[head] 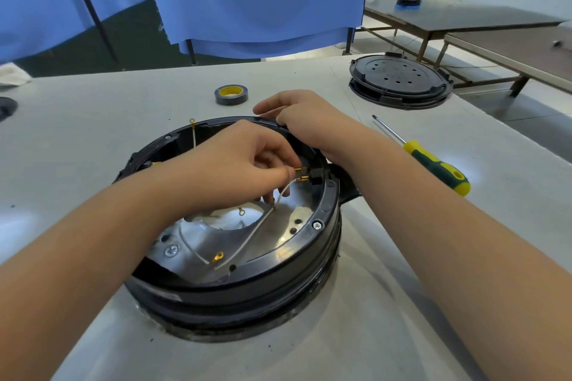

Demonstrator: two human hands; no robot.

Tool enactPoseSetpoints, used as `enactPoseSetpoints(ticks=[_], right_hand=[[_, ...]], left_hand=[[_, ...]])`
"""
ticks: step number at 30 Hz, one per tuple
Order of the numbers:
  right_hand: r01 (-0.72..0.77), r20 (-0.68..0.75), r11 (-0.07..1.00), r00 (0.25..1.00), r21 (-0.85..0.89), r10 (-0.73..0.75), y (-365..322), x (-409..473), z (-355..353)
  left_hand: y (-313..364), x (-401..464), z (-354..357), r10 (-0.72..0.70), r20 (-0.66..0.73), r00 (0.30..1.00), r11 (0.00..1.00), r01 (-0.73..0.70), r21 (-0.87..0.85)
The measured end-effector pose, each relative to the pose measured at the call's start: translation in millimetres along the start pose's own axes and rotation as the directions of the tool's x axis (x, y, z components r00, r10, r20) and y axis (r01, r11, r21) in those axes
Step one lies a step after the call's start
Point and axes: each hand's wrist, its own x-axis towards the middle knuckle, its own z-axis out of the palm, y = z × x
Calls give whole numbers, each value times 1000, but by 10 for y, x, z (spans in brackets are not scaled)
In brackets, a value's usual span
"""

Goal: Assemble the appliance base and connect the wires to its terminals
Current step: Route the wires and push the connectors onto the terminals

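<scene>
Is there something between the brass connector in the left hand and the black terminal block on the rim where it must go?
Nothing visible does. The left hand pinches the brass connector right at the black terminal block, with no object between them. The right hand rests on the base rim behind, away from that gap.

Both forearms are bare to the frame edge, with no sleeves showing. The left hand (pixel 247 161) and right hand (pixel 305 120) wear no gloves, rings or watch.
</scene>
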Motion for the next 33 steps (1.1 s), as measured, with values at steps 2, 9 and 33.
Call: enactPoseSetpoints(ticks=[2, 9, 33], right_hand=[[-5, 1, 1000, 1000, -1, 5, -2, -4, 3], [-7, -4, 1000, 1000, -4, 7, -6, -11, 5], [-2, -5, 1000, 1000, 18, 2, 9, 17, 18]], left_hand=[[6, -4, 5, 6, 0, 1000, 1000, -6, -4], [18, -9, 15, 18, 1, 1000, 1000, -18, 14], [36, -15, 33, 79, -34, 996, 996, -78, 52]])
